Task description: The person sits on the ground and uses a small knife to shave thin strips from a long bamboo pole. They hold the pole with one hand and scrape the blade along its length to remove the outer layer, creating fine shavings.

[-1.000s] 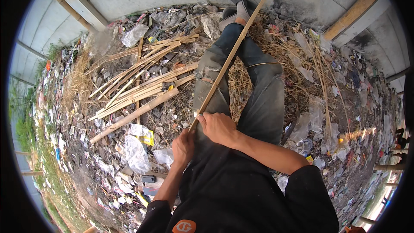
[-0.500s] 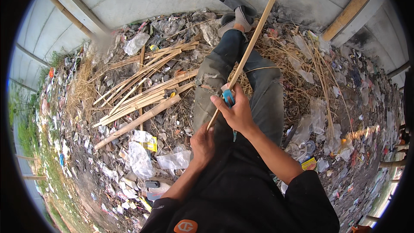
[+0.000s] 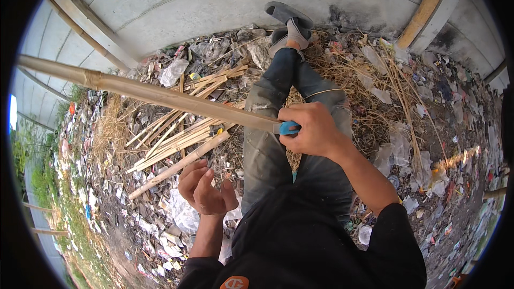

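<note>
The pile of bamboo strips (image 3: 179,142) serves as landmark. A long bamboo pole (image 3: 184,101) passes across the upper part of the pile in view, hiding stretches of it. Its long axis slants gently from upper left down to lower right. The narrower end points at the right hand (image 3: 310,131), right of the pile and in front of the trousers (image 3: 262,155). The thicker end runs left beyond the pile to the dark rim, where I cannot tell whether it is cut off.

The right hand is closed around a blue object (image 3: 289,127), which meets the pole's end; most of that object is covered by the fingers, so its kind and how the pole is pinched are hard to make out. The left hand (image 3: 206,190) is empty, fingers loosely curled, just below the pile. Litter (image 3: 176,208) lies behind it, partly covered by the forearm.
</note>
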